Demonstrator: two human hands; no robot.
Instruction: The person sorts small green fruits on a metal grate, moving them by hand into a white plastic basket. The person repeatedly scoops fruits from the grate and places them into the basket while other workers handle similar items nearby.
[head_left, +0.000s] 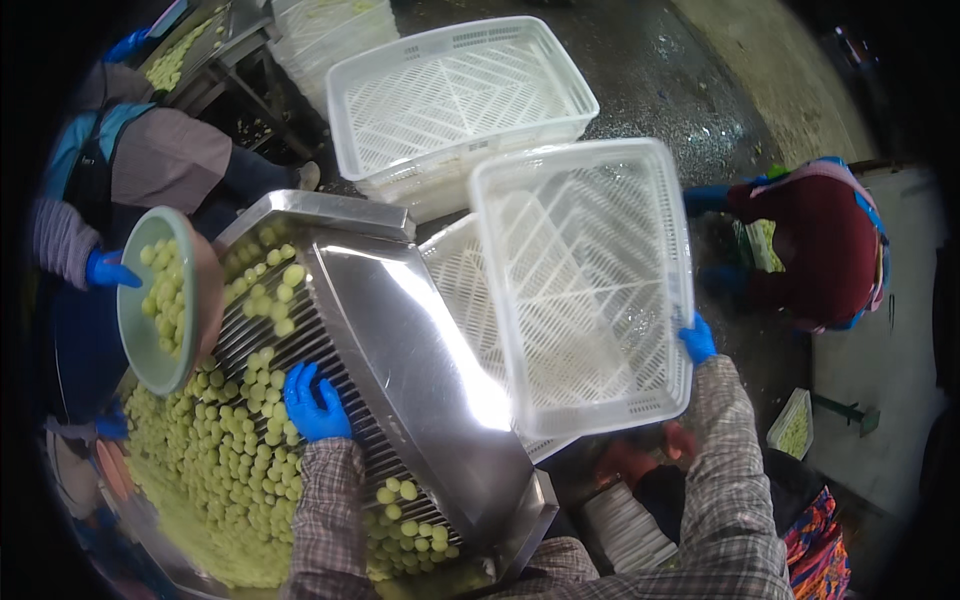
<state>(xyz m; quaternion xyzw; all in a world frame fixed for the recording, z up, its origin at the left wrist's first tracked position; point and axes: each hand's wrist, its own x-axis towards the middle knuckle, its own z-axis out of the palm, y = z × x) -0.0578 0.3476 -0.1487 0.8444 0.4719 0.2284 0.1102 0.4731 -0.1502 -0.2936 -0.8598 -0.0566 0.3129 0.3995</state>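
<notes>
My left hand (316, 403), in a blue glove, rests with bent, spread fingers among round pale green fruits (232, 450) on a slatted metal grate (300, 330). It seems to hold nothing. My right hand (698, 339), also gloved in blue, grips the right rim of a white slotted plastic crate (600, 285). That crate is tilted over another slotted crate (459, 262), beside the sloping stainless steel chute (405, 360) at the grate's end. Both crates look free of fruit. The fingertips of my right hand are partly hidden by the crate's rim.
Across the grate, a co-worker's gloved hand holds a green bowl (131, 330) of fruits. A stack of white crates (465, 97) stands beyond the chute. Another person in dark red (825, 240) bends over at the right, near a small filled crate (793, 427). The floor (645, 67) is wet.
</notes>
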